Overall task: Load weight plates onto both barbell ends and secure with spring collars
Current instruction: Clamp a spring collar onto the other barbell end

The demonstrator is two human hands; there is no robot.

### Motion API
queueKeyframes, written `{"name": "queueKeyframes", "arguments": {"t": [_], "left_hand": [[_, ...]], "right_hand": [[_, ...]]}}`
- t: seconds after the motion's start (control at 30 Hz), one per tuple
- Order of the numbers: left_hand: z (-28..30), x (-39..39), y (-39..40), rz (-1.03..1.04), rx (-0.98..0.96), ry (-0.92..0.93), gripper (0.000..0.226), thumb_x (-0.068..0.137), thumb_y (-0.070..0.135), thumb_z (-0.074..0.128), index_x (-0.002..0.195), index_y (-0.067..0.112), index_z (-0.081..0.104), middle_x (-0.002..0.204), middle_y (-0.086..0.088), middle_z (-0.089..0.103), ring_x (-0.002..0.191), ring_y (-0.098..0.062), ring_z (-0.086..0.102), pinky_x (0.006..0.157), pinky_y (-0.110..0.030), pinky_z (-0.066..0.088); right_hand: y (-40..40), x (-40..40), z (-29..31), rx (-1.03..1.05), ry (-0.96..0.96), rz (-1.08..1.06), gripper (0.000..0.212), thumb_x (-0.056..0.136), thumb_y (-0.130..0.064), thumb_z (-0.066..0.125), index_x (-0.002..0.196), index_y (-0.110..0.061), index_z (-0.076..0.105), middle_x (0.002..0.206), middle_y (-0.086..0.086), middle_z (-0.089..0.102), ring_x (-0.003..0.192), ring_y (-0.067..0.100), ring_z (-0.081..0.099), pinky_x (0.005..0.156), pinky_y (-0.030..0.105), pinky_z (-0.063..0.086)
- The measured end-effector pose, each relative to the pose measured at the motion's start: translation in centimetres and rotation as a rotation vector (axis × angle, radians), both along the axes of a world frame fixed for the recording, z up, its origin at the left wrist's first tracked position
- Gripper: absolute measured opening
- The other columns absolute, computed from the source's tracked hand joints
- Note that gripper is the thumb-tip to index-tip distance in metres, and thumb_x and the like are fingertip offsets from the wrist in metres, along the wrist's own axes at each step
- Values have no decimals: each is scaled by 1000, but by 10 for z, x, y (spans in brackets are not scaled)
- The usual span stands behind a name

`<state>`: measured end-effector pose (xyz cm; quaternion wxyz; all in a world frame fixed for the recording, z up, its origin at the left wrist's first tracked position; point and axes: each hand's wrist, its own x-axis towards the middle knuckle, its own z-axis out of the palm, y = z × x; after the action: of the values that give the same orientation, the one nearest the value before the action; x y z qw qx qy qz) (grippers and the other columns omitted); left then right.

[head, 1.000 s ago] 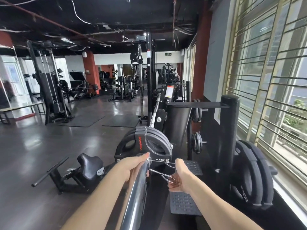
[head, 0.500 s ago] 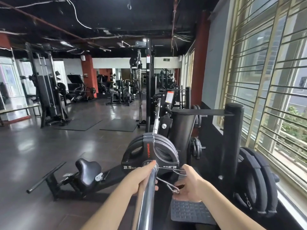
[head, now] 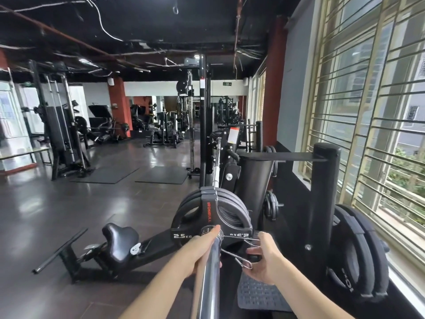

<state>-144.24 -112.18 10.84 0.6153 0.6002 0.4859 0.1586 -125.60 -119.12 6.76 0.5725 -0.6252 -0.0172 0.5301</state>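
- the chrome barbell sleeve [head: 210,272] is seen running away from the camera, with black weight plates [head: 212,214] stacked on it; the nearest is marked 2.5 kg.
- a wire spring collar [head: 234,248] is seated on the sleeve just beside the outer plate, its coil wrapped round the bar and its handles pointing right.
- the sleeve is gripped by the left hand [head: 199,252], fingers curled round it, thumb stretched toward the coil.
- the collar handles are pinched by the right hand [head: 264,259].
- more plates [head: 354,256] are kept on a rack [head: 322,194] by the window.
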Motion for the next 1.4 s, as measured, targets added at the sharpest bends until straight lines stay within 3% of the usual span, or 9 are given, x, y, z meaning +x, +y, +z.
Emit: {"name": "queueKeyframes", "arguments": {"t": [0.1, 0.23, 0.3, 0.4, 0.57, 1.1, 1.23, 1.33, 1.4], "left_hand": [[12, -4, -9, 2, 152, 219, 107, 75, 92, 44, 131, 4, 63, 115, -15, 75, 104, -34, 72, 95, -43, 57], [42, -30, -4, 220, 986, 573, 46, 98, 59, 43, 100, 21, 67, 105, -4, 72, 96, -27, 66, 79, -34, 54], [57, -41, 15, 174, 1157, 500, 31, 99, 41, 53, 125, 22, 55, 128, -3, 62, 114, -23, 57, 93, -39, 52], [70, -37, 37, -155, 1028, 560, 78, 98, 33, 58, 162, 19, 15, 168, -3, 18, 152, -27, 22, 121, -46, 29], [64, -32, 57, -364, 799, 484, 92, 99, 37, 59, 162, 28, -8, 169, 9, -11, 156, -21, 13, 126, -44, 19], [57, -41, 49, -134, 958, 405, 61, 104, 42, 50, 160, 33, 27, 164, 6, 32, 148, -31, 36, 118, -42, 32], [44, -38, 45, -64, 948, 374, 58, 106, 40, 46, 160, 32, 26, 165, 9, 30, 146, -31, 40, 117, -44, 35], [39, -32, 37, -30, 924, 328, 59, 107, 33, 45, 161, 27, 22, 167, 8, 25, 149, -25, 35, 118, -40, 32], [32, -32, 28, -2, 892, 265, 64, 105, 31, 48, 162, 24, 19, 168, 6, 22, 152, -19, 28, 121, -37, 27]], "right_hand": [[-16, -4, 15, -52, -101, 101, 67, 83, -52, 65, 126, -1, 53, 128, 20, 58, 113, 42, 60, 96, 50, 51], [-25, 9, 46, 89, -893, 100, 58, 97, -44, 59, 144, -12, 47, 133, 3, 59, 121, 22, 56, 101, 35, 43], [-21, 8, 65, 237, -1097, 266, 62, 97, -43, 63, 151, -19, 43, 150, -1, 51, 134, 17, 50, 105, 28, 37], [-5, -5, 84, 255, -1179, 539, 81, 93, -51, 66, 160, -27, 27, 161, -6, 35, 147, 16, 36, 113, 30, 31], [9, -9, 86, 258, -1111, 506, 87, 92, -54, 66, 162, -27, 21, 164, -4, 34, 149, 18, 35, 114, 30, 30], [15, -6, 70, 335, -1119, 387, 81, 90, -56, 66, 158, -30, 32, 160, -4, 41, 142, 18, 44, 110, 30, 35], [12, -13, 69, 310, -1155, 407, 82, 91, -59, 62, 160, -32, 27, 159, -2, 42, 94, 2, 58, 88, 25, 44], [8, -19, 72, 246, -1227, 400, 77, 97, -54, 58, 161, -23, 26, 161, -1, 39, 138, 16, 49, 108, 29, 37], [3, -21, 72, 180, -1309, 374, 67, 100, -47, 56, 157, -19, 35, 156, 1, 46, 142, 20, 45, 112, 32, 36]]}}
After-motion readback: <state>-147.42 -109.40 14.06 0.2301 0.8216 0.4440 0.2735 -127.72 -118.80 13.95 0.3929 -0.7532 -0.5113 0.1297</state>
